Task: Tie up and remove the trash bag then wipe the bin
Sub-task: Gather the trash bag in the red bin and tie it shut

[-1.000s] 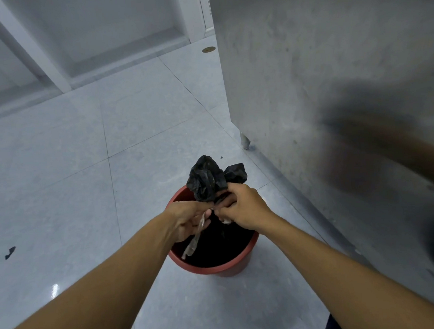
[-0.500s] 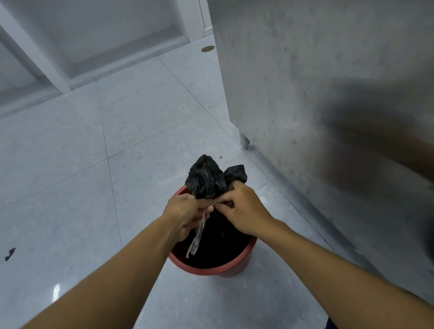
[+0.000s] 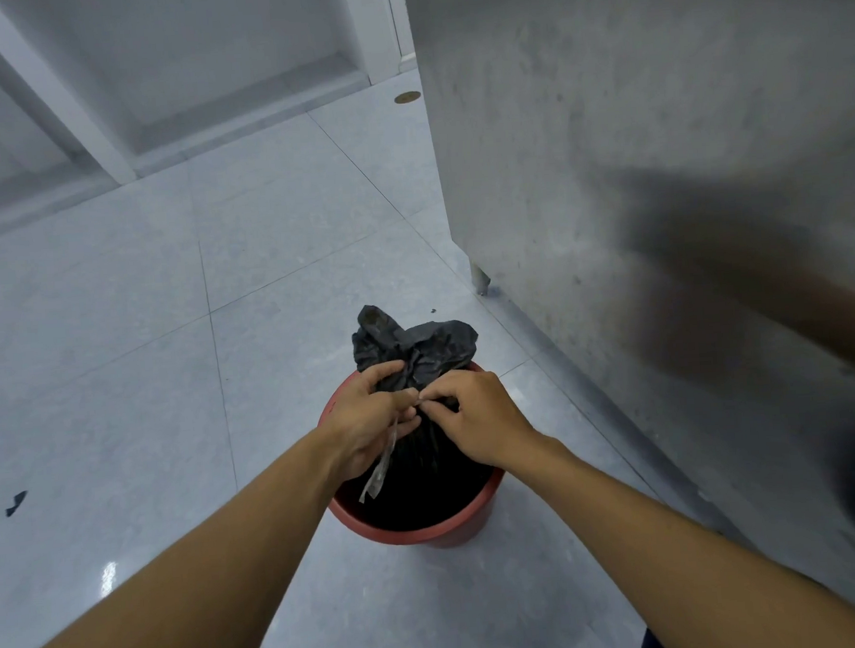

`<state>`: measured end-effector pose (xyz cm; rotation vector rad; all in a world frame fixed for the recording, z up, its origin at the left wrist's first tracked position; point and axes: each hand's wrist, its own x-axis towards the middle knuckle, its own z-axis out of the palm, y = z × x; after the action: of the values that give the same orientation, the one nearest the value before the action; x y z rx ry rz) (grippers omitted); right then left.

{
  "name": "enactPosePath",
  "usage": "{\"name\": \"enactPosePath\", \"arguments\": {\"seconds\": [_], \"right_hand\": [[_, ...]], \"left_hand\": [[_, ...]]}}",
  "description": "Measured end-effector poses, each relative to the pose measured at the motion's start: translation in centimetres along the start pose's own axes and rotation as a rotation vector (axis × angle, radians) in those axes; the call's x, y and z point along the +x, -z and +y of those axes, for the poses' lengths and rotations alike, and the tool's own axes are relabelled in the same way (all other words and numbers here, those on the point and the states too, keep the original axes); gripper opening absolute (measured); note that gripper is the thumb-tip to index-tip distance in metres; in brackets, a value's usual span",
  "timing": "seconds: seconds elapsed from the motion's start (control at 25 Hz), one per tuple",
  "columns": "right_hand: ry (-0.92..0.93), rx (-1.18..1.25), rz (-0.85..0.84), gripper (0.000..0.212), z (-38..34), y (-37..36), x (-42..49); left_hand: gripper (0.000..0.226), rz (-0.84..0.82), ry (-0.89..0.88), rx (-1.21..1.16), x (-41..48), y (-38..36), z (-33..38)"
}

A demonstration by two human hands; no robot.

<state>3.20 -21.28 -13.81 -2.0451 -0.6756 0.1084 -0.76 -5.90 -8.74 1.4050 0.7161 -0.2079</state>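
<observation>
Trash bag [image 3: 414, 347] neck pinched by left hand [image 3: 367, 427], right hand [image 3: 478, 416]; contact spot hidden behind fingers.

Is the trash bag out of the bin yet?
No, the black trash bag sits inside the red bin, with the left hand and right hand pinching its gathered neck.

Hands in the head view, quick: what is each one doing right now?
Left hand: fingers curled round the trash bag neck, pale strip hanging from it.
Right hand: pinches the pale strip at the neck.
</observation>
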Motion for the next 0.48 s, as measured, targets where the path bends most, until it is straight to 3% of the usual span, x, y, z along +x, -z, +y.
{"name": "enactPosePath", "arguments": {"seconds": [0.2,0.48], "right_hand": [[-0.099,0.094,0.029,0.014,0.2,0.4,0.1],[-0.148,0.129,-0.022,0.019,0.6,0.8,0.3]], "left_hand": [[0.021,-0.012,0.008,-0.119,-0.3,0.5,0.4],[0.032,-0.155,0.041,-0.077,-0.5,1.7,0.6]]}}
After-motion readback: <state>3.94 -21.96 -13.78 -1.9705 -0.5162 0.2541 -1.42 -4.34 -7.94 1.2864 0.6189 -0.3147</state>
